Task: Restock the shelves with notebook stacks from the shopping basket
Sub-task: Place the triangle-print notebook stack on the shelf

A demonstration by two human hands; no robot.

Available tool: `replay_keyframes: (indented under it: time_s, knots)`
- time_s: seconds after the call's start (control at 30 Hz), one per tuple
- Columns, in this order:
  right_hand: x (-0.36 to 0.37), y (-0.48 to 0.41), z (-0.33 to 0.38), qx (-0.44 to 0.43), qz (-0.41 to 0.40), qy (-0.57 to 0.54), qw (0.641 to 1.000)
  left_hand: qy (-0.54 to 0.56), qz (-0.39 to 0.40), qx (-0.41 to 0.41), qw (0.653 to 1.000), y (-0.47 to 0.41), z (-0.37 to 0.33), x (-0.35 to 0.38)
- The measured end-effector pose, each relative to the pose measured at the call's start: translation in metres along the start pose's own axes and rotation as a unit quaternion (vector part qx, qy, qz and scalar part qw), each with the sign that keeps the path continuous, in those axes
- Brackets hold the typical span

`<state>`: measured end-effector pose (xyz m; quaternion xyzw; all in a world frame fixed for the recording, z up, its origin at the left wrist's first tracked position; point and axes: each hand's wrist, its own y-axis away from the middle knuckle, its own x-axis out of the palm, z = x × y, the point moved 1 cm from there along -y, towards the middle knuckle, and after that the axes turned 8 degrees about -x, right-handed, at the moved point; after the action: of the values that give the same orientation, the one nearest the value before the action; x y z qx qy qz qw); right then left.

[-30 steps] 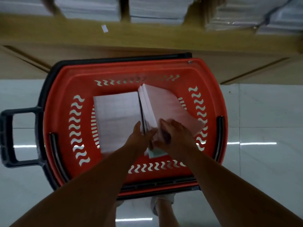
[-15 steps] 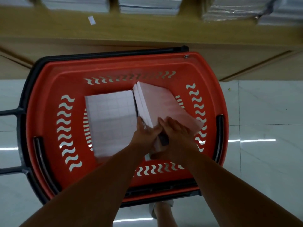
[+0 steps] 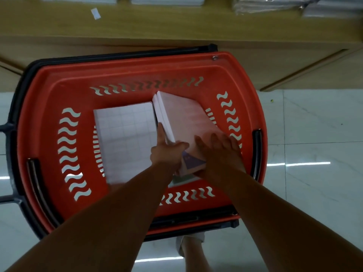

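A red shopping basket [image 3: 49,99] with black handles stands on the floor in front of me. Inside lie two notebook stacks: a flat one with a grid cover [image 3: 125,134] on the left and a tilted pinkish stack [image 3: 182,118] on the right. My left hand [image 3: 167,152] grips the near left edge of the tilted stack, fingers along its side and thumb on top. My right hand [image 3: 218,152] lies on the stack's near right part, fingers spread over the cover and its heel at the near corner. The stack's near end is lifted off the basket floor.
A wooden shelf [image 3: 176,24] runs across the top, with stacks of white notebooks [image 3: 167,0] and wrapped packs [image 3: 271,4] on it. A small white tag [image 3: 95,13] lies on the shelf board. Pale glossy floor tiles [image 3: 314,144] surround the basket. My foot [image 3: 188,246] shows below.
The view has shifted so the basket sits lower and to the left. My right hand has spread out flat over the tilted stack, and the stack's near end has come up a little.
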<state>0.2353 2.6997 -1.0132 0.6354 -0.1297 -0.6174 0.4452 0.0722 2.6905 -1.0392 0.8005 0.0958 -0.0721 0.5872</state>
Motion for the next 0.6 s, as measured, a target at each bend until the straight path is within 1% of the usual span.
replay_keyframes:
  time_s: [0.2, 0.37, 0.47, 0.6]
  knots:
    - [0.005, 0.002, -0.003, -0.023, -0.008, 0.026, 0.999, 0.057, 0.031, 0.024, 0.998, -0.004, -0.014, 0.0]
    - [0.005, 0.004, -0.007, -0.024, -0.012, 0.011, 1.0, 0.085, 0.018, 0.025, 0.996, -0.003, -0.016, 0.005]
    - [0.006, 0.007, -0.009, -0.037, -0.018, -0.003, 0.999, 0.093, 0.006, 0.043, 0.995, -0.001, -0.018, 0.008]
    - [0.001, 0.008, -0.007, -0.055, -0.027, -0.02, 0.998, 0.104, 0.001, 0.045, 0.994, 0.002, -0.018, 0.005]
